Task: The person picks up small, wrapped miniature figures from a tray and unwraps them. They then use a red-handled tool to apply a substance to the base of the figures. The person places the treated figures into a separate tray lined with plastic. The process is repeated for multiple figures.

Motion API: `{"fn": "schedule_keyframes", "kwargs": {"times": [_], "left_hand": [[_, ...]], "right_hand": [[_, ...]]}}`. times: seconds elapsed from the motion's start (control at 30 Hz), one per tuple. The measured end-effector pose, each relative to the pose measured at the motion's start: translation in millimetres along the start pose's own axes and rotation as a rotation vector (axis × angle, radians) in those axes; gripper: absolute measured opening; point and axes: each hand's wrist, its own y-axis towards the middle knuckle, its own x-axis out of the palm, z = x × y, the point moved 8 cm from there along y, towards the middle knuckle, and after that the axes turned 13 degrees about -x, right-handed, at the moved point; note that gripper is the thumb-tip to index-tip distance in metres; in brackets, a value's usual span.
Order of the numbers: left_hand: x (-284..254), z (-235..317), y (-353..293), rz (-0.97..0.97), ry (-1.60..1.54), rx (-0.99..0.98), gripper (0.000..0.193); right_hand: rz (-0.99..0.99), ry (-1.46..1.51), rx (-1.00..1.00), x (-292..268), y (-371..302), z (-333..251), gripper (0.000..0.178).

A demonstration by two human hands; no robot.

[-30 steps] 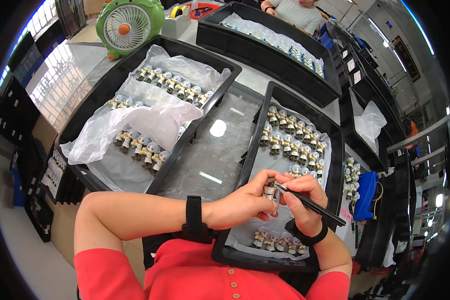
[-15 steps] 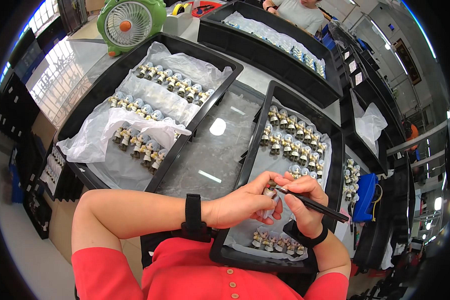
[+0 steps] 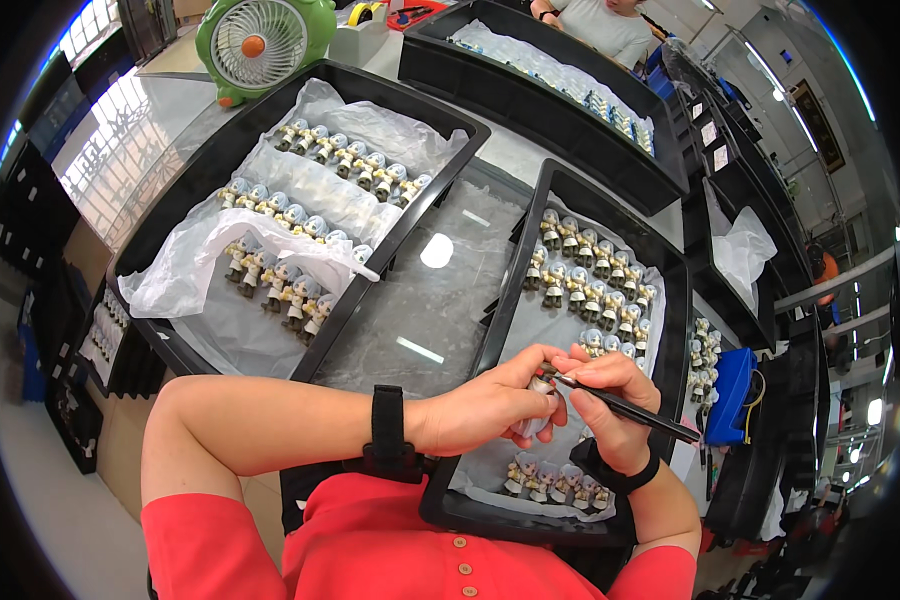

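Note:
My left hand (image 3: 488,407) is closed around a small figurine (image 3: 536,425) with pale hair, which appears to be held head down. In my right hand (image 3: 610,385) is a slim black pen-shaped tool (image 3: 642,415), gripped between thumb and fingers. Its tip meets the figurine, or comes very close, near my left fingertips. Both hands are together above the right black tray (image 3: 515,262), where rows of similar figurines (image 3: 576,285) stand or lie on white paper. A short row of figurines (image 3: 555,484) lies at the tray's near end. My fingers hide part of the held figurine.
To the left, another black tray (image 3: 395,238) holds figurine rows between sheets of white paper (image 3: 185,262). A green fan (image 3: 255,45) stands at the back left. Further back, a person (image 3: 605,30) sits behind a third tray (image 3: 530,95). A blue container (image 3: 733,395) is at right.
The figurine has turned slightly within my left fingers. The pen-shaped tool stays against or near it, and both hands keep almost the same place.

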Motion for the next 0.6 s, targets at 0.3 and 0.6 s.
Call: {"fn": "schedule_keyframes", "kwargs": {"times": [0.3, 0.6], "left_hand": [[-0.2, -1.4, 0.5, 0.0, 0.027, -0.008, 0.043], [0.3, -1.2, 0.5, -0.001, 0.047, -0.009, 0.042]], "right_hand": [[0.0, 0.048, 0.053, -1.3, 0.9, 0.9, 0.014], [0.025, 0.063, 0.077, -1.8, 0.0, 2.3, 0.015]]}}
